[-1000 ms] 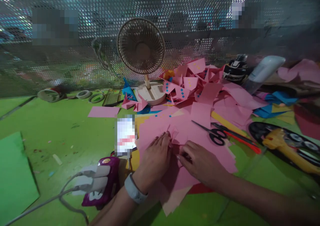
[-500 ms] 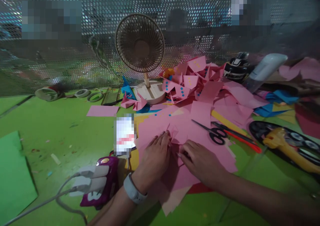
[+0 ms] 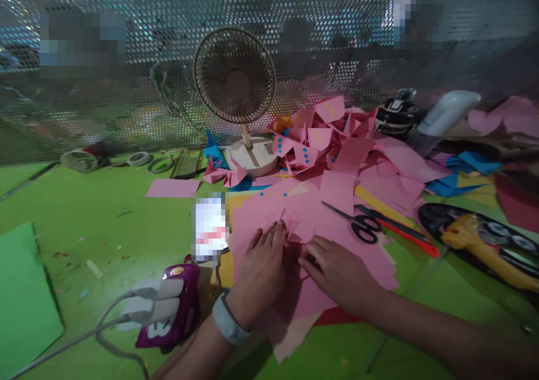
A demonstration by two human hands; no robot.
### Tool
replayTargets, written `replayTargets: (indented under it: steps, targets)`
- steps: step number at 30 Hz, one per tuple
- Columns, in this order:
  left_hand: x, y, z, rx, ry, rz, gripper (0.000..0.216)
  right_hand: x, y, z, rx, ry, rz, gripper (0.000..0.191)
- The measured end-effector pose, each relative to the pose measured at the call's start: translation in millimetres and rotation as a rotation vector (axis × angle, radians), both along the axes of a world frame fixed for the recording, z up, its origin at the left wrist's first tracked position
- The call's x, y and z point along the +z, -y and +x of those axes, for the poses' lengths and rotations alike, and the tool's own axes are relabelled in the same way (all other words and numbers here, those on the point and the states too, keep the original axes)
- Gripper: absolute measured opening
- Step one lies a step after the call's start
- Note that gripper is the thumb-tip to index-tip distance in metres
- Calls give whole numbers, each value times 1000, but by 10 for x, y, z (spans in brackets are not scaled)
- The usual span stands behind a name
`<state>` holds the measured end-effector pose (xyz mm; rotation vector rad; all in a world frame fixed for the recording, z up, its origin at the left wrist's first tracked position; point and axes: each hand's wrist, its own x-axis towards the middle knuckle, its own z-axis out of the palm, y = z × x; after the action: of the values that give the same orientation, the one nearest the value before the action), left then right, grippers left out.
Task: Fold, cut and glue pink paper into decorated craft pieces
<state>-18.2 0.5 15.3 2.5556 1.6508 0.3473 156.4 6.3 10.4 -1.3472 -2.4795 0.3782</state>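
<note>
A partly folded piece of pink paper (image 3: 293, 221) lies on top of a stack of pink sheets (image 3: 374, 270), with its folded points showing beyond my fingers. My left hand (image 3: 261, 268) is laid over its left side, fingertips bent down onto it. At the near right edge, my right hand (image 3: 337, 268) has its fingers curled in, thumb against the index finger, gripping the same paper. Much of the folded paper is hidden under both hands. Black-handled scissors (image 3: 364, 228) rest on the stack just beyond my right hand.
An orange-and-black cutter (image 3: 408, 239) lies right of the scissors, near a tape dispenser (image 3: 480, 239). Folded pink pieces (image 3: 314, 136) are heaped beside a fan (image 3: 240, 82). Left of the stack are a lit phone (image 3: 209, 223) and a purple power socket (image 3: 185, 307) with cables.
Both hands keep almost the same pose on the folded pink paper. My left wrist has shifted slightly to the right, and the view has tilted a little.
</note>
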Motion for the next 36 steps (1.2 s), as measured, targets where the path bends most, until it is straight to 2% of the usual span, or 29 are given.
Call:
replayTargets:
  steps: [16, 26, 36]
  targets:
    - [-35, 35, -2, 10, -31, 21, 49, -26, 3, 5, 20, 20, 20, 13]
    - [-20, 55, 0, 18, -33, -37, 49, -90, 1, 9, 63, 23, 113, 17]
    - [-29, 60, 5, 29, -20, -19, 46, -56, 22, 9, 68, 13, 96, 18]
